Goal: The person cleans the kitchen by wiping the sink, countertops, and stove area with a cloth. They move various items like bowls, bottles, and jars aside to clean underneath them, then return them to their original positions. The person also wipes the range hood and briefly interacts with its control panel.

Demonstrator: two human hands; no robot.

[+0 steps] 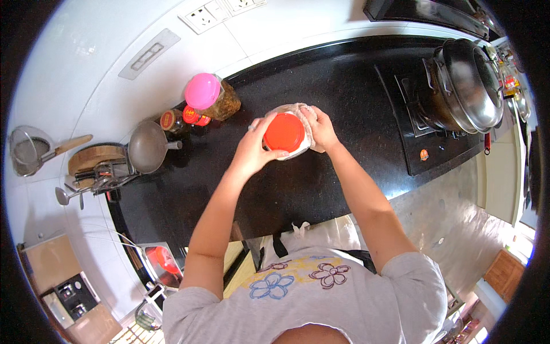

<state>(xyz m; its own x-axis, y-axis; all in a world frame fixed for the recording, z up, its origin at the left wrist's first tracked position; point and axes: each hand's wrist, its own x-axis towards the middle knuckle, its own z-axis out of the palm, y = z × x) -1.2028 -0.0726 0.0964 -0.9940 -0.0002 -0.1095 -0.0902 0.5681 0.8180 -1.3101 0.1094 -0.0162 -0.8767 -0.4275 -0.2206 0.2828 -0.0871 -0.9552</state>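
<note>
Over the black counter, my left hand (252, 150) grips a jar (284, 133) with a round orange-red lid. Its fingers curl around the far left side and the thumb presses on the near edge. On the jar's right side, my right hand (323, 131) is closed on a pale, bunched cloth (297, 108), pressed against the jar. The cloth also wraps along the jar's far side. Most of the jar's body is hidden beneath the lid and my hands.
Against the wall stand a pink-lidded jar (204, 92), a small red-lidded jar (195, 116) and a dark jar (169, 120). A metal wok (150, 147) leans at left. Stacked pans (467, 86) sit on the stove (427, 150) at right. Sockets (201, 19) line the wall.
</note>
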